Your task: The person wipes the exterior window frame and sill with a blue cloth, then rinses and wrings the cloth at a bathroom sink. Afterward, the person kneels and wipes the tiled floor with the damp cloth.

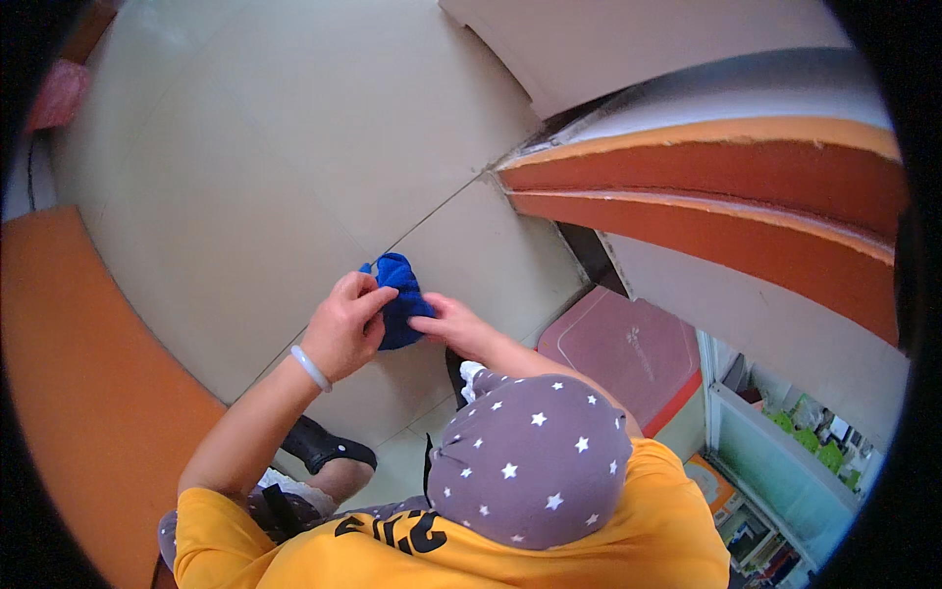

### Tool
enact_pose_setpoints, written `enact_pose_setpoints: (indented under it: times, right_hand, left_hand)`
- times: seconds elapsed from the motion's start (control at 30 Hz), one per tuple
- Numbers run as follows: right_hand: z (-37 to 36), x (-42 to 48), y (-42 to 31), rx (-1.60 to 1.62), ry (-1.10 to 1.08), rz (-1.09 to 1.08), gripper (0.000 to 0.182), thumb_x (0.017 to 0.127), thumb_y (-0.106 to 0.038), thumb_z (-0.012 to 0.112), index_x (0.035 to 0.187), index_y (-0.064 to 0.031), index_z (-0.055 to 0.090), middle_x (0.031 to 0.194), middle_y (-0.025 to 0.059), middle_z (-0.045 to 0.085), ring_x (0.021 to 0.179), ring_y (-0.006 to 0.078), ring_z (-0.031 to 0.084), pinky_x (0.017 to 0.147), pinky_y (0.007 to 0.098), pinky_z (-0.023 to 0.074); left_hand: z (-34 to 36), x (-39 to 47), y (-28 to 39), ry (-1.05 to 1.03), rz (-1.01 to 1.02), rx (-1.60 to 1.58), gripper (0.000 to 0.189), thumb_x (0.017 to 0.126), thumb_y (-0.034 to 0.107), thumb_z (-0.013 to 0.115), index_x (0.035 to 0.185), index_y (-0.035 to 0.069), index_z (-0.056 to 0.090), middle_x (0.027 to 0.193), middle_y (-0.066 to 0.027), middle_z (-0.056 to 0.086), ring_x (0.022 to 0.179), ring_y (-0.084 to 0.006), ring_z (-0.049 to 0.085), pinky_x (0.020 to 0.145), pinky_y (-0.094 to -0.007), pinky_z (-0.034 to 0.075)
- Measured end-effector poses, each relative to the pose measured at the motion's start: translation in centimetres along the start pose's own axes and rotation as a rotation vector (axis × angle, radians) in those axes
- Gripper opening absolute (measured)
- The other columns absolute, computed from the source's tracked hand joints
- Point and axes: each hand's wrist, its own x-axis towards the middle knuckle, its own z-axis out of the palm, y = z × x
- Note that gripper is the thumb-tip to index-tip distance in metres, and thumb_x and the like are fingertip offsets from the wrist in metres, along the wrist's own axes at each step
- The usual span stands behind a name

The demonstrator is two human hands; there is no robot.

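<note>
Between my two hands hangs a bunched blue cloth, held above the tiled floor in front of my knees. My left hand, with a pale bangle on the wrist, pinches the cloth's left side between thumb and fingers. From the right, my right hand grips the cloth's right edge, thumb below and fingers above. The fabric is folded over on itself, so its full shape cannot be told. A small bit of blue shows beyond my left fingers.
An orange surface curves along the left. A reddish plastic lid or stool top stands by my right forearm. Orange-edged boards jut in from the right, near a glass-fronted cabinet. My black clog is on the floor.
</note>
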Motion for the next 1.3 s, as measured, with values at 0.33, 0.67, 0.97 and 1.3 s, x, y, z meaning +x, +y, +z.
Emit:
enact_pose_setpoints:
  times: [0.33, 0.67, 0.97, 1.3]
  right_hand:
    - [-6.0, -16.0, -11.2, -0.668, 0.868, -0.092, 0.041, 0.081, -0.003, 0.076, 0.116, -0.002, 0.056, 0.117, 0.0122, 0.061, 0.091, 0.0175, 0.065, 0.08, 0.0301, 0.0537]
    - [-10.9, -0.6, -1.3, -1.003, 1.372, -0.46, 0.058, 0.091, -0.032, 0.066, 0.136, 0.0006, 0.047, 0.139, 0.029, 0.044, 0.128, 0.0435, 0.041, 0.108, 0.0536, 0.0315]
    - [-2.6, 8.4, -1.2, -1.111, 1.271, -0.462, 0.074, 0.099, -0.038, 0.054, 0.151, 0.007, 0.025, 0.159, 0.0322, 0.015, 0.149, 0.0457, 0.013, 0.118, 0.0567, 0.0125]
    - [-6.4, 19.7, -19.6, -1.392, 1.285, -0.527, 0.107, 0.088, -0.062, 0.058, 0.15, 0.0155, 0.018, 0.158, 0.0388, 0.005, 0.151, 0.0469, 0.004, 0.12, 0.0588, 0.0072]
  left_hand:
    - [9.0, 1.0, 8.7, -0.105, 0.0, -0.321, 0.022, 0.091, 0.02, 0.066, 0.109, 0.009, 0.07, 0.086, -0.0148, 0.069, 0.08, -0.0344, 0.065, 0.073, -0.0442, 0.054]
    - [14.8, 9.1, 4.8, 0.082, -0.103, -0.15, 0.014, 0.091, 0.017, 0.059, 0.085, 0.006, 0.065, 0.082, -0.0204, 0.066, 0.079, -0.0415, 0.064, 0.069, -0.05, 0.053]
    - [9.0, 8.5, -1.5, 0.258, -0.316, -0.18, 0.017, 0.09, 0.016, 0.065, 0.102, 0.005, 0.071, 0.093, -0.0203, 0.07, 0.083, -0.0374, 0.068, 0.072, -0.0427, 0.055]
    - [2.2, 7.0, -8.5, 0.498, -0.57, -0.402, 0.033, 0.094, 0.014, 0.066, 0.125, 0.002, 0.063, 0.107, -0.0115, 0.071, 0.095, -0.0185, 0.067, 0.084, -0.0315, 0.056]
